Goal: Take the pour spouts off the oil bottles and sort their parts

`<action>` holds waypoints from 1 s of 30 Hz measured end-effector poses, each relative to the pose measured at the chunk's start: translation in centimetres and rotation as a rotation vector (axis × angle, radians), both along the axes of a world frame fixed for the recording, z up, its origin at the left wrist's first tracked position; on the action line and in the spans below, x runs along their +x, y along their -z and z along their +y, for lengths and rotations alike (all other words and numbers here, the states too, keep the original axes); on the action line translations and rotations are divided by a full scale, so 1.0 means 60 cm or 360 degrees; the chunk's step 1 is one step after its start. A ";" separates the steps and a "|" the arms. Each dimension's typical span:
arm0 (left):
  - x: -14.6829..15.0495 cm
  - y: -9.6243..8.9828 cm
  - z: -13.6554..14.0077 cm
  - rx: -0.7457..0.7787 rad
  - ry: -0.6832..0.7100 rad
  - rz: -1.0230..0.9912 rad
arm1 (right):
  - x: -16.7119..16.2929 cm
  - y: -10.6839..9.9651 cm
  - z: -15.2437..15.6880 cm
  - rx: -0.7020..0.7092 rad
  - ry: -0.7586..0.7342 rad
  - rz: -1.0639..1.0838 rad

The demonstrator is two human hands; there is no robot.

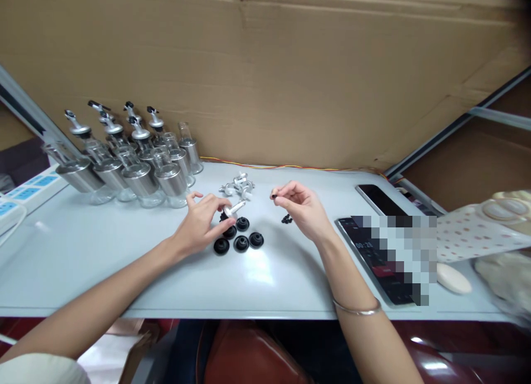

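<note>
My left hand (205, 218) grips a silver pourer spout (235, 209) between thumb and fingers, its thin tube pointing up to the right. Pinched in the fingertips of my right hand (302, 206) is a small black cap (274, 196), held a short way to the right of the spout. Several round black stoppers (241, 243) lie under and in front of my left hand. Behind them is a small pile of silver spouts (241, 185). A little heap of tiny black caps (286, 219) rests on the table by my right hand.
Several glass bottles with metal sleeves (139, 176) stand at the back left, some topped with pourers. A power strip (25, 193) runs along the left edge. To the right lie a phone (379, 198), a larger screen device (373, 257) and a white oval object (454, 278).
</note>
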State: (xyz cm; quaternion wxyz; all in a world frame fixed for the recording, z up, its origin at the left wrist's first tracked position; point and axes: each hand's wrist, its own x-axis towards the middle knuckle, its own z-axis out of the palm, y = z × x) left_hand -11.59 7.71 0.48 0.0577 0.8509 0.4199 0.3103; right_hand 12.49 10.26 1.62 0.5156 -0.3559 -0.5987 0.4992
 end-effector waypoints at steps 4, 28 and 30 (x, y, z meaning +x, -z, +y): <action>-0.004 0.008 0.007 0.0033 -0.0002 0.0010 | 0.020 0.001 0.012 0.0048 0.0233 -0.0496; -0.002 0.003 0.002 0.0206 0.0050 0.0029 | 0.102 0.031 0.025 -0.0153 0.0160 -0.1572; -0.002 0.004 0.002 0.0201 0.0037 0.0035 | 0.104 0.035 0.026 -0.0181 0.0102 -0.1506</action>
